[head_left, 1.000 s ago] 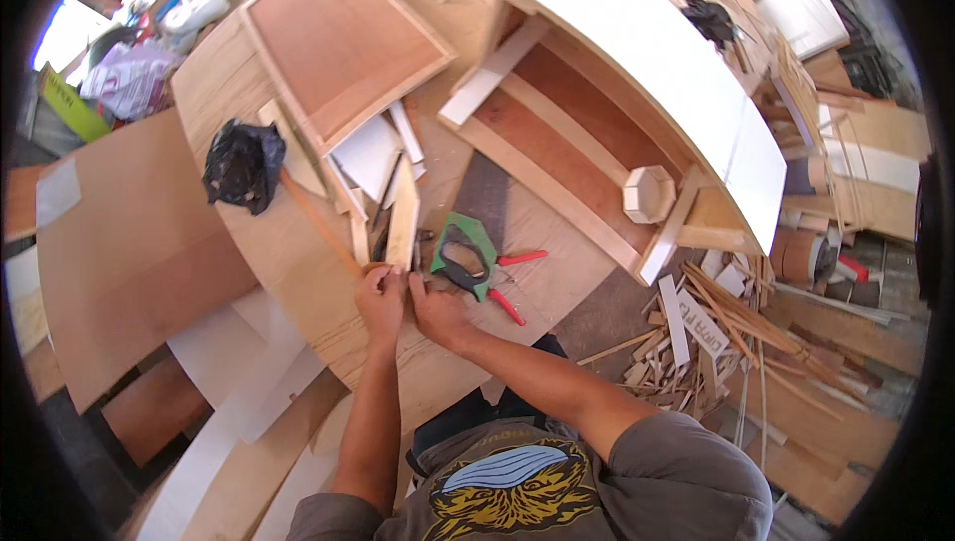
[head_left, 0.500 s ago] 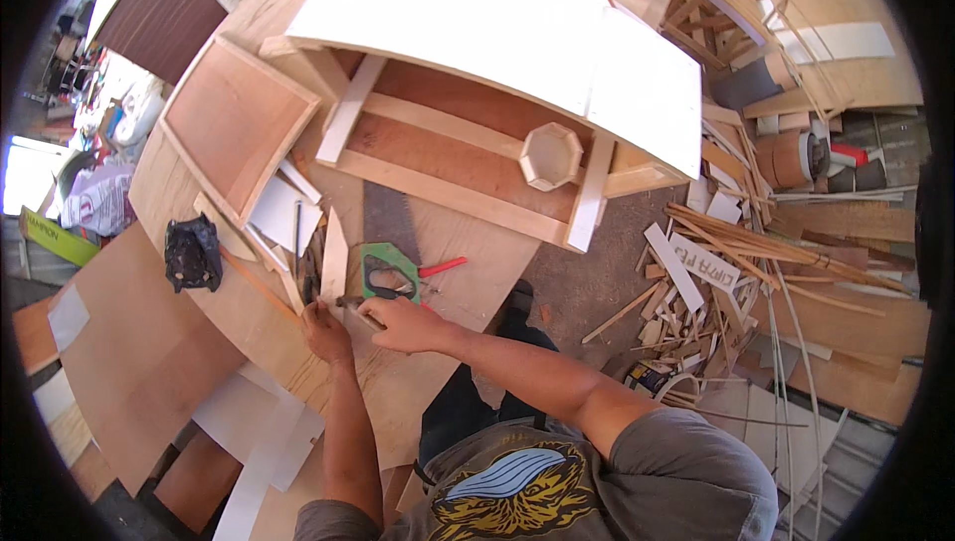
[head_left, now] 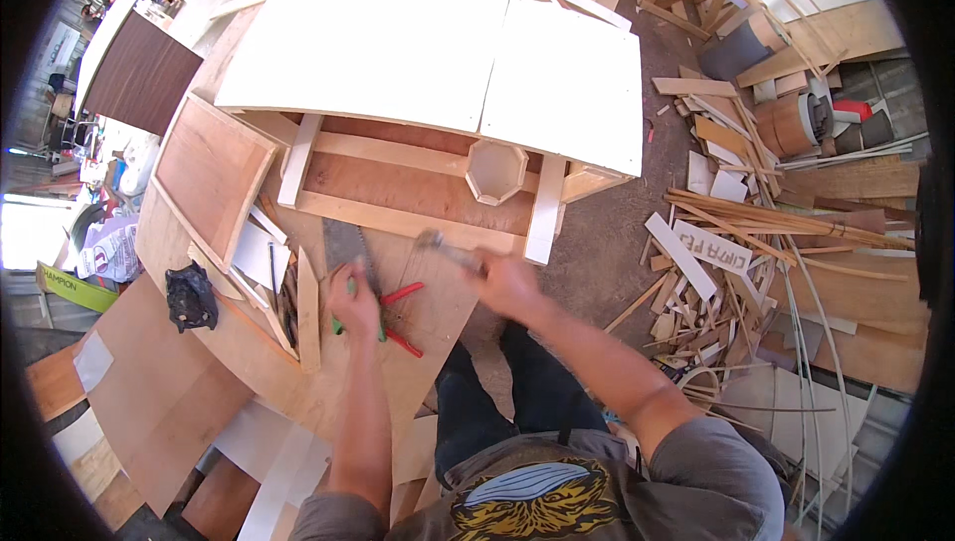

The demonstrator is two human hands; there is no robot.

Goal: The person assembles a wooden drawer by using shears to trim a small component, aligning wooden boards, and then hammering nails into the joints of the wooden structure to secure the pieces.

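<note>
A hammer (head_left: 450, 251) is gripped in my right hand (head_left: 505, 284), its metal head pointing left above the plywood tabletop (head_left: 438, 307). My left hand (head_left: 358, 304) hovers over or rests on the green-handled handsaw (head_left: 348, 243), covering most of the saw's handle. Its fingers look curled and slightly blurred; what they hold, if anything, is hidden. Red-handled pliers (head_left: 403, 292) lie just right of that hand. Beyond both hands stands a wooden cabinet frame with a white top (head_left: 378, 54), its open side showing rails and an octagonal wooden ring (head_left: 495, 171).
A framed brown panel (head_left: 214, 173), a crumpled black plastic bag (head_left: 190, 297) and wood strips (head_left: 309, 312) lie on the left of the tabletop. Scrap wood (head_left: 696, 292) and long thin sticks (head_left: 776, 228) litter the floor at right. Plywood sheets (head_left: 149, 362) lean at lower left.
My right hand has lifted the hammer and moved right and away from the wood strips. My left hand has shifted right and slightly farther out, over the saw handle. The view has shifted.
</note>
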